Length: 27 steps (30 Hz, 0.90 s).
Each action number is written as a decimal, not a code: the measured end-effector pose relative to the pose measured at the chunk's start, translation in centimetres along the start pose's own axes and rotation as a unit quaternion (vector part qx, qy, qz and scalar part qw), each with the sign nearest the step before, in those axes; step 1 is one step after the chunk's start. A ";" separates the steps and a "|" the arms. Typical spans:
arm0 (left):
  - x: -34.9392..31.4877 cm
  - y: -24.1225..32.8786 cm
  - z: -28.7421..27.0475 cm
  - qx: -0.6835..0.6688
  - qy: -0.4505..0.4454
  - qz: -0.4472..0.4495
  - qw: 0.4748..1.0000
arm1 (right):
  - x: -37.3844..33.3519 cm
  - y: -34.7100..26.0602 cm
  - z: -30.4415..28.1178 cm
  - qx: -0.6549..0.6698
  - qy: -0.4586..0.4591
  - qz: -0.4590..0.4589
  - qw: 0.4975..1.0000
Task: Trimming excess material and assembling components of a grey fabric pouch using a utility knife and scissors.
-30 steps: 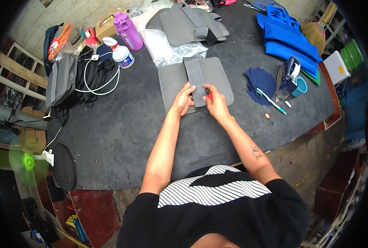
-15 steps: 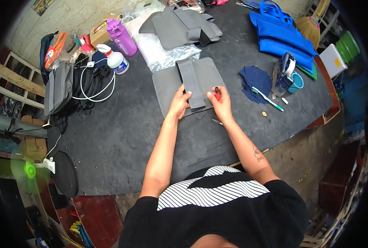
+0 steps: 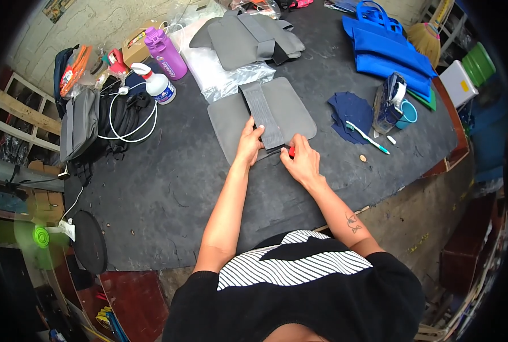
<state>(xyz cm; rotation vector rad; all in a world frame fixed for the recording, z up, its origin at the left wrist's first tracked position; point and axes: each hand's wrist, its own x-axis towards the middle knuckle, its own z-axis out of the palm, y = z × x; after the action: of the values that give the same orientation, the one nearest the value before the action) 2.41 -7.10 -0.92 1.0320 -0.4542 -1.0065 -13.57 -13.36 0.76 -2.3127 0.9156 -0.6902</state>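
Observation:
A grey padded fabric panel (image 3: 291, 105) with rounded corners lies on the dark table in front of me. Across it runs a wide grey strap (image 3: 260, 111) with a black edge. My left hand (image 3: 249, 143) is closed on the strap's near part, thumb on top and fingers underneath. My right hand (image 3: 301, 161) pinches a small red lighter (image 3: 291, 151) close to the strap's near end, by the panel's lower edge. Most of the lighter is hidden by the fingers.
More grey panels (image 3: 237, 48) lie on clear plastic at the back. A purple bottle (image 3: 165, 54) and spray bottle (image 3: 160, 87) stand left, near a white cable (image 3: 131, 137). At right are blue bags (image 3: 388, 51), navy cloth pieces (image 3: 345, 111), a toothbrush (image 3: 370, 138) and a cup (image 3: 407, 114).
My right hand has moved down and left with the lighter, turning palm-down beside the strap's near end. My left hand keeps its hold. The metal tip near my right wrist is now covered.

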 end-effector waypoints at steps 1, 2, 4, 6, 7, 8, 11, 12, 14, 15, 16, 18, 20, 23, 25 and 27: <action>-0.1 0.1 0.1 0.005 0.000 -0.001 1.000 | 0.0 0.1 0.1 0.007 0.011 -0.013 1.000; -0.2 0.2 0.2 0.005 0.001 -0.001 1.000 | 0.0 0.0 0.2 0.007 0.010 -0.014 1.000; -0.2 0.2 0.4 0.003 0.011 -0.002 1.000 | 0.0 0.0 0.4 0.012 0.036 -0.029 0.999; -0.2 0.1 0.4 0.001 0.011 -0.002 1.000 | 0.0 0.0 0.5 0.008 0.033 -0.024 0.999; -0.1 0.1 0.4 0.000 0.011 -0.002 1.000 | 0.0 0.1 0.5 0.004 0.031 -0.018 0.999; 0.0 -0.2 0.1 0.000 0.013 -0.001 1.000 | -0.1 -0.2 0.5 0.004 0.029 -0.020 0.999; 0.7 -1.3 -1.0 -0.019 0.009 0.009 1.000 | -0.5 -1.4 0.8 0.015 0.024 -0.030 0.999; 1.0 -1.7 -1.3 -0.013 0.013 0.014 1.000 | -0.7 -1.8 1.0 0.008 0.013 -0.051 0.999; 1.1 -2.2 -1.4 -0.007 0.018 0.018 1.000 | -0.7 -2.1 1.3 0.000 0.002 -0.072 0.997; 1.1 -2.1 -1.2 -0.017 0.017 0.016 1.000 | -0.7 -2.1 1.5 -0.012 0.002 -0.070 0.997; 1.1 -2.1 -1.0 -0.028 0.016 0.015 0.999 | -0.7 -2.1 1.5 -0.024 0.003 -0.068 0.997; 1.1 -2.1 -1.0 -0.046 0.022 0.015 0.999 | -0.7 -2.5 1.6 -0.028 0.001 -0.074 0.997; 1.0 -2.1 -0.9 -0.064 0.027 0.015 0.998 | -0.7 -2.7 1.8 -0.033 0.001 -0.079 0.996; 0.8 -1.9 -0.8 -0.057 0.028 0.019 0.998 | -0.8 -2.7 2.1 -0.025 -0.009 -0.077 0.997; 0.7 -1.8 -0.8 -0.064 0.033 0.022 0.997 | -0.9 -2.9 2.2 -0.007 -0.012 -0.074 0.997; 0.4 -1.7 0.0 -0.054 0.057 0.025 0.997 | -1.0 -2.9 2.0 -0.008 -0.005 -0.074 0.997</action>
<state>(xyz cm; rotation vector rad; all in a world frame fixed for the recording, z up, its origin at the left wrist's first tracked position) 1.85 -7.70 -2.43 0.9718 -0.3274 -0.9130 -11.66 -10.31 0.98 -2.4145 0.7528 -0.7345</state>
